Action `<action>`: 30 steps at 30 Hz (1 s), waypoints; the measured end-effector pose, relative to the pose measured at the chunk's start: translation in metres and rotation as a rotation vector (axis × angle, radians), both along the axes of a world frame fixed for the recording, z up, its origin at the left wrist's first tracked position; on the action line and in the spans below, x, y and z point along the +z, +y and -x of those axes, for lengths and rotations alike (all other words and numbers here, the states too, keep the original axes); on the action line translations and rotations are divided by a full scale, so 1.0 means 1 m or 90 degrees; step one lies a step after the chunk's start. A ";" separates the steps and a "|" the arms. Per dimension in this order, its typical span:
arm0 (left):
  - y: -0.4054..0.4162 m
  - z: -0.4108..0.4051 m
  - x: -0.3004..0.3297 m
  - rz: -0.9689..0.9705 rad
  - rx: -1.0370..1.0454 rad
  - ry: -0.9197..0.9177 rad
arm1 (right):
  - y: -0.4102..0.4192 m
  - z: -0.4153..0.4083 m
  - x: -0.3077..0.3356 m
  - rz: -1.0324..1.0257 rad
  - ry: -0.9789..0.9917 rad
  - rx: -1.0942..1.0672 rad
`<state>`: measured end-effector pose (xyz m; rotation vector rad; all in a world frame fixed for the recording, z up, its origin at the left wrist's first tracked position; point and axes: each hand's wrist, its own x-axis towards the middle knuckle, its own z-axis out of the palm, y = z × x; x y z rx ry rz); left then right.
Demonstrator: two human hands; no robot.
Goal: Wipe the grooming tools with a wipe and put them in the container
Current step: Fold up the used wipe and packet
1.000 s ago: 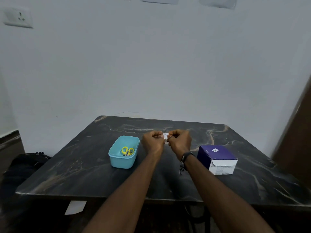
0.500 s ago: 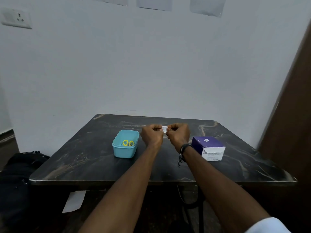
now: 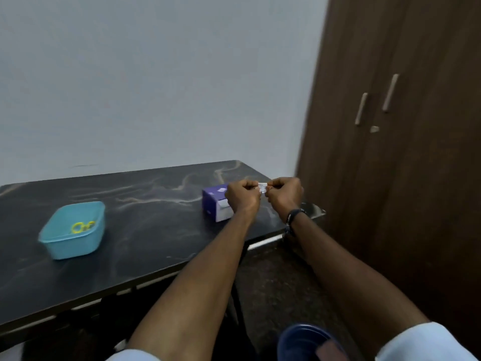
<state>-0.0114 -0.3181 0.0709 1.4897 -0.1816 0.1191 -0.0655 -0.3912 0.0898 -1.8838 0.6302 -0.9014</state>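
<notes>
Both hands, left [image 3: 243,198] and right [image 3: 283,196], are pinching a small wipe packet [image 3: 262,187] near the purple box [image 3: 212,204]. They are probably tearing it open; next comes pulling out the wipe. Scissors [image 3: 82,226] are lying in the tub [image 3: 74,246].

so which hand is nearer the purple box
Left. The left hand overlaps the purple box's right edge in the picture; the right hand is further right, past the small white packet both hands pinch.
</notes>
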 end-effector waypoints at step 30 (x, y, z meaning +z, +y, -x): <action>-0.223 0.081 -0.295 -0.324 -0.266 0.238 | -0.203 0.106 -0.302 -0.273 0.271 -0.217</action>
